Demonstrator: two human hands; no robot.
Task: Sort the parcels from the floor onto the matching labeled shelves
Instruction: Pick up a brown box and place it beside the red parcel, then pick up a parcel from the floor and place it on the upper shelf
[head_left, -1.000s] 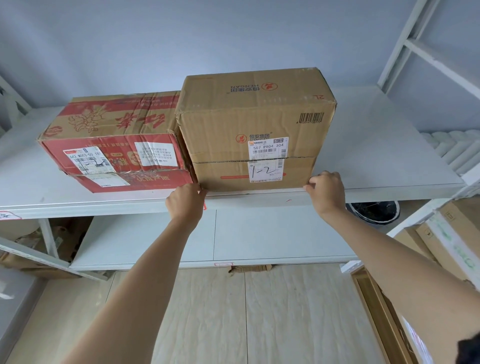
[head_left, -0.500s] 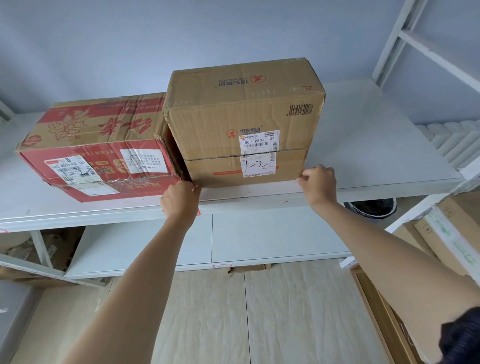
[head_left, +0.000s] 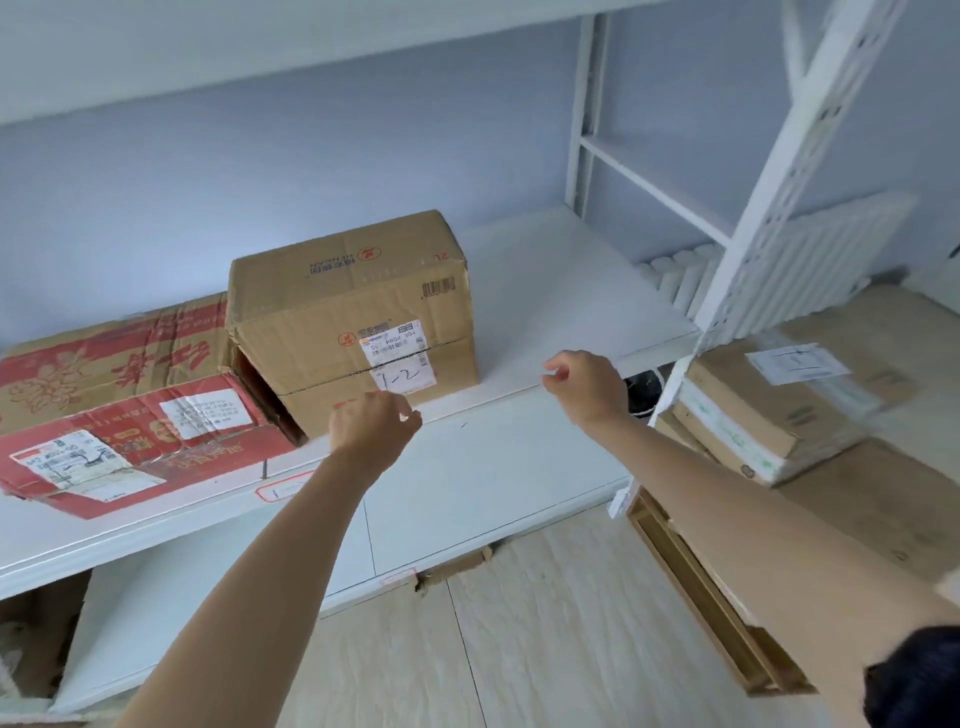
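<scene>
Plain carton (head_left: 353, 312) on shelf (head_left: 545, 291), touching printed carton (head_left: 130, 395) at its left; stacked parcels (head_left: 779, 410) right.

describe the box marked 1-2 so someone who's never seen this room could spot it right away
Look at the white shelf against the blue wall, where two cartons sit side by side. The plain brown carton is the right-hand one, taller than its neighbour. Unlike the red printed carton on its left, it is unprinted brown with a white slip handwritten "1-2" on its front.

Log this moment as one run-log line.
brown box marked 1-2: on shelf, beside red box | left hand: empty, off box | right hand: empty, off box | phase: parcel released
</scene>
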